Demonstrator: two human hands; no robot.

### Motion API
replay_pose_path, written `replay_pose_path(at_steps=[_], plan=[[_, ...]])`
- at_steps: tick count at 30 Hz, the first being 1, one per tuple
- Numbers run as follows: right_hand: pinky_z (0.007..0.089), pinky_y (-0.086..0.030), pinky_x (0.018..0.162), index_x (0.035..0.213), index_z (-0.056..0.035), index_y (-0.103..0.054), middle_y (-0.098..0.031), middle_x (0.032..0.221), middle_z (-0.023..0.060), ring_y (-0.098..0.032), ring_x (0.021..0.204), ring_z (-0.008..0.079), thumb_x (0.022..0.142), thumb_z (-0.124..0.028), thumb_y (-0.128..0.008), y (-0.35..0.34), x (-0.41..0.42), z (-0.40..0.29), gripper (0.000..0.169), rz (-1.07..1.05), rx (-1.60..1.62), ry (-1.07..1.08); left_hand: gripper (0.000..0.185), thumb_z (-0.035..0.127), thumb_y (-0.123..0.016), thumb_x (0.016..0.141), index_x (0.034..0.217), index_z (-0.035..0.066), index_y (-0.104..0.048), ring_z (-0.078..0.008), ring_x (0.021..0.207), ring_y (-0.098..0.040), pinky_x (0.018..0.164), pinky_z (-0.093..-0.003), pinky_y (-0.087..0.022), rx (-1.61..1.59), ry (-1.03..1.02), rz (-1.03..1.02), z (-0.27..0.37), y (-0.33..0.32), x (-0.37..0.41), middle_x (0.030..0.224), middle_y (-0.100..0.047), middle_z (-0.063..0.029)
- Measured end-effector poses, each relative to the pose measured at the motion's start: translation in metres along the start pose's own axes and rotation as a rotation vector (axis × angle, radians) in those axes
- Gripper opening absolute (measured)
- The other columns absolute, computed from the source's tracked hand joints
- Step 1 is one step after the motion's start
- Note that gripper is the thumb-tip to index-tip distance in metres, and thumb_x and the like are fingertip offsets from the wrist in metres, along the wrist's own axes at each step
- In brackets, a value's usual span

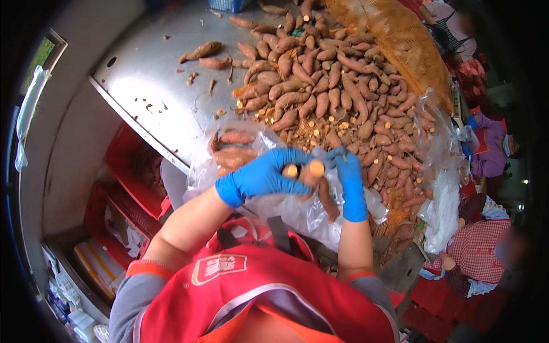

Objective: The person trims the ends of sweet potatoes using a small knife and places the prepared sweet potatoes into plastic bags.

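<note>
My left hand point(268, 173), in a blue glove, holds sweet potatoes point(316, 169) with trimmed, pale cut ends; blur hides how many. Beside it on the right is my right hand point(346, 165), also gloved in blue, with its fingers bent and a small pale-yellow bit near the fingertips. Whether it grips anything more cannot be told. Another sweet potato point(328, 200) lies between the hands over clear plastic bags point(311, 216). A clear bag point(201, 158) with several sweet potatoes in it lies left of my left hand. Beyond both hands spreads a large heap of sweet potatoes point(334, 94).
The metal table point(171, 98) bears scraps and cut ends. An orange mesh sack point(399, 47) stands at the heap's far right, with plastic bags point(446, 206) along the right edge. Red crates point(128, 171) are below the table at left. Several people work at the right, one in purple sleeves point(489, 145).
</note>
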State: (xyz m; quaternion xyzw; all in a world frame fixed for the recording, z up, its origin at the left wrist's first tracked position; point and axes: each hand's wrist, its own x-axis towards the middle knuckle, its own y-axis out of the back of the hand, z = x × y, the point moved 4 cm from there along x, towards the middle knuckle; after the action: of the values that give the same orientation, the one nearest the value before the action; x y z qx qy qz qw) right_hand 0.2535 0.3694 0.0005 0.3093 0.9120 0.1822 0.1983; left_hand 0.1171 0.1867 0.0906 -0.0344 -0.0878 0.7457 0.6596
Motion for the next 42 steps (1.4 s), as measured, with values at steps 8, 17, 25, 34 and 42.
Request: replay_pose_path(at_steps=[8,17,25,34,42], plan=[[0.0171,-0.041,0.060,0.118,-0.0015,-0.045,-0.055,0.075,0.0008,-0.051,0.066,0.0083,0.081,-0.026,-0.056,-0.057,-0.051,-0.111,0.046,-0.027,0.616,0.273,0.039,0.015,-0.066,0.076,0.108,0.002,-0.049,-0.0082,0.068,-0.052,0.059,-0.0203,-0.043,-0.369,0.140,0.314,-0.010,0.005,0.008,0.082,-0.056,-0.0020],[0.0161,-0.034,0.053,0.113,-0.0015,-0.051,-0.053,0.072,-0.0019,-0.045,0.061,0.0033,0.080,-0.040,-0.058,-0.058,-0.057,-0.104,0.051,-0.122,0.557,0.110,0.037,0.015,-0.067,0.074,0.103,0.005,-0.047,-0.0091,0.063,-0.051,0.055,-0.0204,-0.042,-0.478,0.145,0.349,-0.020,0.004,-0.003,0.079,-0.055,-0.0032],[0.0167,-0.039,0.063,0.126,-0.0028,-0.036,-0.047,0.089,-0.0003,-0.043,0.067,0.0034,0.077,-0.021,-0.065,-0.074,-0.041,-0.091,0.060,-0.112,0.544,0.192,0.043,0.007,-0.063,0.071,0.112,0.006,-0.049,-0.0134,0.095,-0.051,0.085,-0.0266,-0.040,0.101,-0.113,0.515,0.008,0.064,-0.052,0.101,-0.055,-0.0033],[0.0191,-0.044,0.064,0.099,-0.0036,-0.055,-0.056,0.089,0.0004,-0.053,0.074,0.0084,0.072,-0.001,-0.051,-0.095,-0.017,-0.097,0.028,-0.049,0.975,-0.056,0.028,0.026,-0.059,0.070,0.097,0.016,-0.057,-0.0264,0.084,-0.054,0.074,-0.0358,-0.043,1.510,-0.051,0.315,-0.042,0.050,-0.034,0.094,-0.057,-0.0053],[0.0143,-0.025,0.041,0.098,-0.0015,-0.055,-0.053,0.072,-0.0019,-0.035,0.049,0.0021,0.076,-0.004,-0.051,-0.072,-0.015,-0.074,0.023,-0.261,0.871,-0.095,0.034,0.029,-0.063,0.066,0.096,0.013,-0.058,-0.0315,0.087,-0.054,0.074,-0.0389,-0.042,1.145,0.250,0.232,-0.051,0.099,-0.016,0.093,-0.057,-0.0111]])
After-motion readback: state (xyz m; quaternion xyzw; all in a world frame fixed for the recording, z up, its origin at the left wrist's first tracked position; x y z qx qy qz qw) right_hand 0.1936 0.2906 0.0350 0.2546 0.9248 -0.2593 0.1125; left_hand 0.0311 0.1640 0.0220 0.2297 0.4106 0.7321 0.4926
